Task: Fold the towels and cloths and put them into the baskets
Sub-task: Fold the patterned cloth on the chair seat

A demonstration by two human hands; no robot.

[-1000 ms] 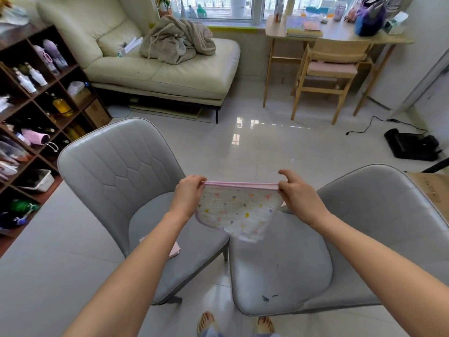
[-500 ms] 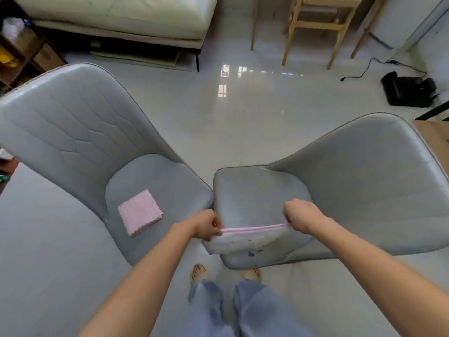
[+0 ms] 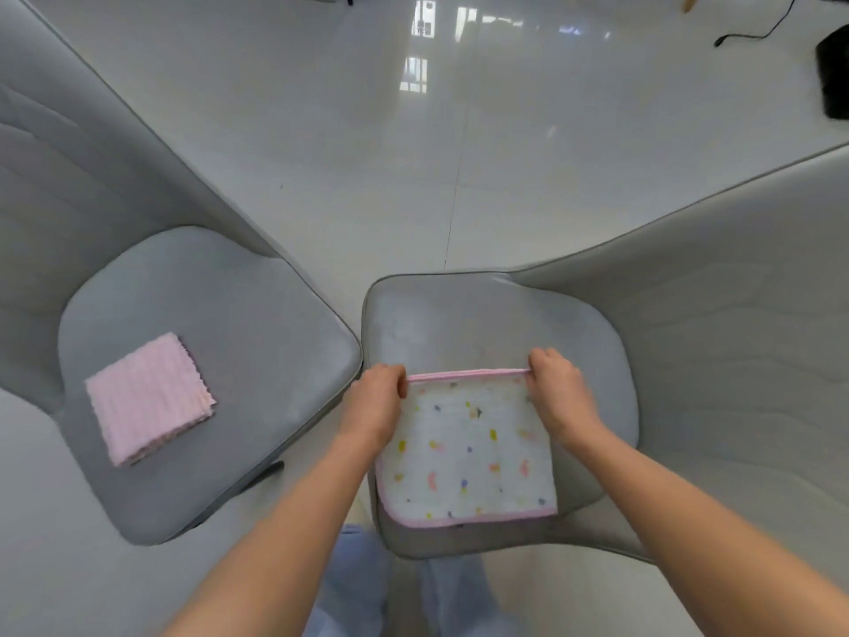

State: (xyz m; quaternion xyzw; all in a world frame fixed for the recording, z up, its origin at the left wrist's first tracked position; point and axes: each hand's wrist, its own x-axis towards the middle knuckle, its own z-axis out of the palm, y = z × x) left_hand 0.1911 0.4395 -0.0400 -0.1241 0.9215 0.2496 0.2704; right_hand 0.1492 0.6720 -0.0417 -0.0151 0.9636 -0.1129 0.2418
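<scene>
A white cloth with coloured dots and a pink border [image 3: 468,457] lies flat on the seat of the right grey chair [image 3: 496,324]. My left hand [image 3: 374,406] pinches its far left corner. My right hand [image 3: 558,393] pinches its far right corner. The far pink edge runs taut between both hands. A folded pink cloth [image 3: 149,400] lies on the seat of the left grey chair [image 3: 257,342]. No basket is in view.
Glossy white tiled floor [image 3: 413,154] spreads beyond the two chairs. A black cable [image 3: 753,32] and a black device [image 3: 834,75] lie at the far right. My legs in blue trousers [image 3: 363,586] stand between the chairs' front edges.
The dotted cloth hung in the air between my hands; both hands came down and laid it flat on the right chair's seat. My head tilted down.
</scene>
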